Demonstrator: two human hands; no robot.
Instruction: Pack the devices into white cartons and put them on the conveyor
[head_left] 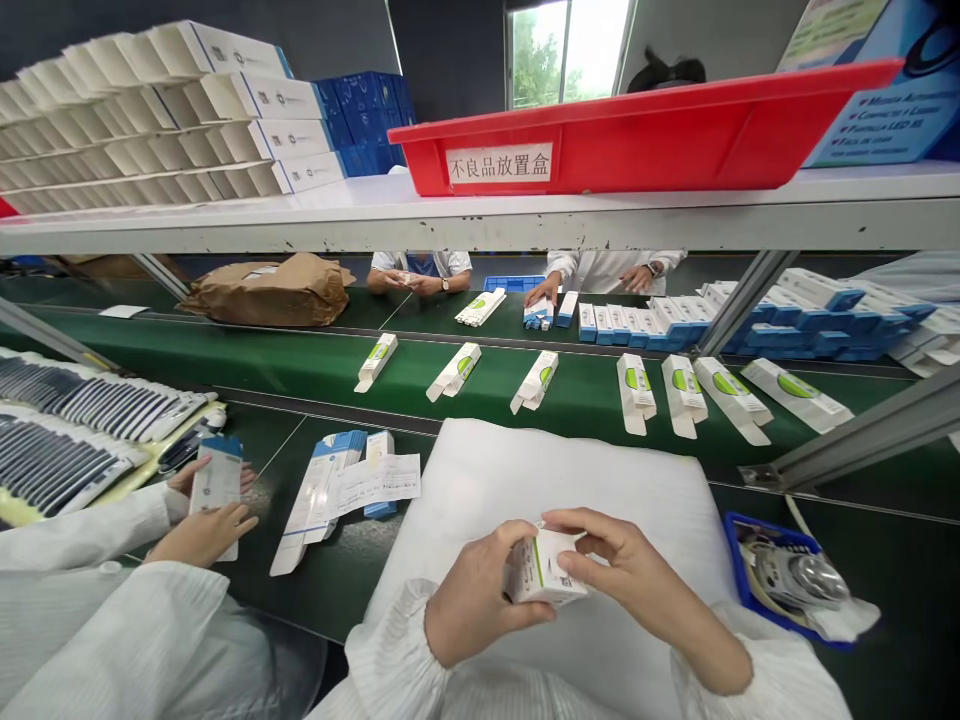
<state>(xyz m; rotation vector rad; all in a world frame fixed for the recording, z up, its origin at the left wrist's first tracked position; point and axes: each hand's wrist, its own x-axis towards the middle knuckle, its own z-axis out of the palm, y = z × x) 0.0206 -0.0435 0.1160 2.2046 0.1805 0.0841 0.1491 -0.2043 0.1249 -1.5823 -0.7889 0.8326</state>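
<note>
Left hand [486, 592] and right hand [637, 582] are both being curled around a small white carton [546, 567] with a green stripe, which is being grasped between fingers and thumbs just above a white cushion [540, 480] at the near edge of the green worktop [885, 560]. Left of the cushion, a blue-and-white card [217, 490] is being held by a co-worker's hands [206, 510], and flat cartons with papers [345, 490] are lying close by. Flat white cartons [637, 392] are lying in a row across the worktop's middle. A blue tray of metal parts [787, 575] is sitting near the right edge, and a red tray [645, 130] is resting on the white shelf [480, 225] above.
</note>
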